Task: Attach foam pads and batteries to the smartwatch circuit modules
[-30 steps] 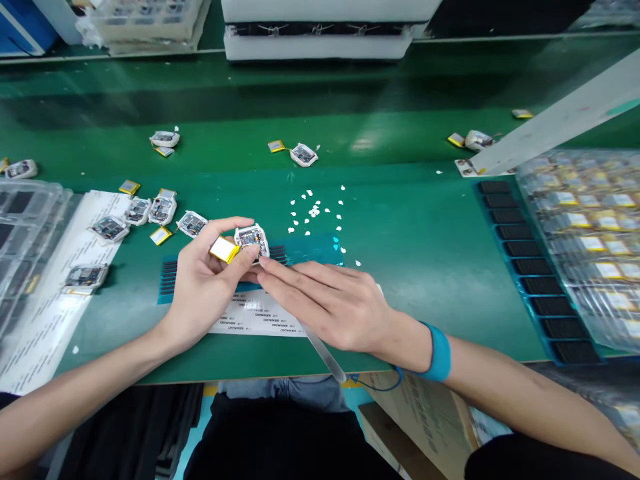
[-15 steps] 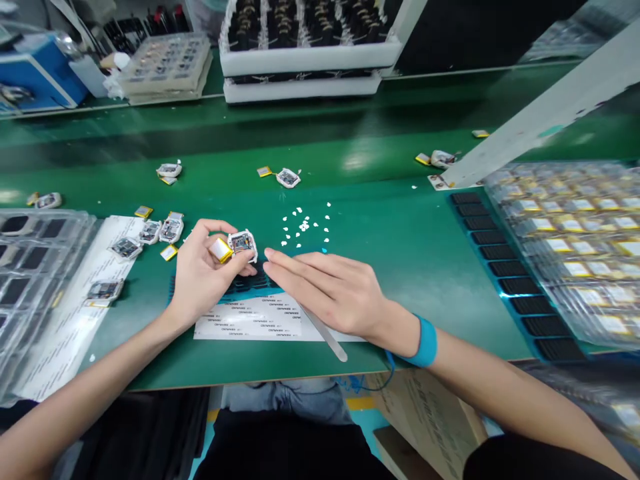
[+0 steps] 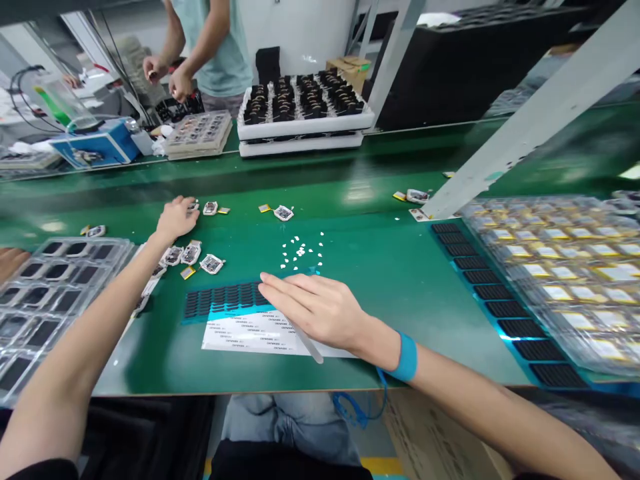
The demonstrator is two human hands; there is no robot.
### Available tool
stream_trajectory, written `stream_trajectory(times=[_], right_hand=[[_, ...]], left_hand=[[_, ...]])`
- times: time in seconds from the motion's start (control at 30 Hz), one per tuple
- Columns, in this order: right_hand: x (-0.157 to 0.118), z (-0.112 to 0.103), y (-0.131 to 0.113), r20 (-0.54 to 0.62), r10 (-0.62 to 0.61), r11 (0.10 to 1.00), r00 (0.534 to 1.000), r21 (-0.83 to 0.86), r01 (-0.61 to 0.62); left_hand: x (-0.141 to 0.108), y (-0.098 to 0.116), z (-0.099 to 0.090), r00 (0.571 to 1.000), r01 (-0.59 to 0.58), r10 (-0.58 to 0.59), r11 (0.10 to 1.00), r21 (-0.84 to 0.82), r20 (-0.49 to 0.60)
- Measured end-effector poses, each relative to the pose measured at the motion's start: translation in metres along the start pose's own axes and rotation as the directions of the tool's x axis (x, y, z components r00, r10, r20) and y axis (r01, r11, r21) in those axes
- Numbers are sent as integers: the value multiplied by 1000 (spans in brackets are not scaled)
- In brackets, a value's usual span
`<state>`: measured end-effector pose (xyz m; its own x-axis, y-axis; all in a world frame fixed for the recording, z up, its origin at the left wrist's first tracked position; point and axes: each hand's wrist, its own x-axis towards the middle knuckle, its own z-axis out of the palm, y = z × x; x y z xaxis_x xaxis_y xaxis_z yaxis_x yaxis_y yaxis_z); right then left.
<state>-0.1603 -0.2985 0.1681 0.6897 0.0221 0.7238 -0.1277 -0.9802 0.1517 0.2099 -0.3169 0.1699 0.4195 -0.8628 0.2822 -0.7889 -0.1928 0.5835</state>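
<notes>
My left hand (image 3: pixel 177 219) reaches to the far part of the green bench, its fingers closed on a small white device (image 3: pixel 193 207) that is mostly hidden. Beside it lies another device with a yellow battery (image 3: pixel 211 208). My right hand (image 3: pixel 313 303) is over the blue strip of black pads (image 3: pixel 227 300) and the white printed sheet (image 3: pixel 245 333). A flat metal tool (image 3: pixel 311 347) sticks out beneath its palm, held by the curled fingers. Small white pieces (image 3: pixel 301 252) lie scattered beyond it. An open device (image 3: pixel 212 264) rests between my hands.
Clear trays (image 3: pixel 43 287) stand at the left and battery trays (image 3: pixel 560 267) at the right. A slanted metal post (image 3: pixel 500 147) rises at the right. Across the bench, a person (image 3: pixel 210 53) works beside a white foam tray (image 3: pixel 305 120). Another hand (image 3: pixel 11 261) shows at the left edge.
My left hand has moved away and forward. The device it held now lies on the bench near the other devices. My right hand stays near the sheet, and the view has tilted up.
</notes>
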Motion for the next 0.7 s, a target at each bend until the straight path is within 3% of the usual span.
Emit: stream_trajectory(times=[0.17,0.27,0.5,0.6,0.7], right_hand=[[0,0,0,-5,0,1000,1000,-18,0],[-1,-1,-1,6,-12,1000,1000,-22,13],[2,-3,1,-27,4,999,1000,-44,-5],[2,-3,4,-50,19,998,999,-54,-22],[0,1,4,-46,15,999,999,-33,-16]], left_hand=[[6,-17,-1,998,22,-23,999,25,58],[-7,-14,2,997,15,-17,1000,17,74],[-63,24,15,952,-264,249,962,65,177],[-57,41,30,934,-340,320,932,124,159],[-37,59,59,904,-409,377,900,149,202]])
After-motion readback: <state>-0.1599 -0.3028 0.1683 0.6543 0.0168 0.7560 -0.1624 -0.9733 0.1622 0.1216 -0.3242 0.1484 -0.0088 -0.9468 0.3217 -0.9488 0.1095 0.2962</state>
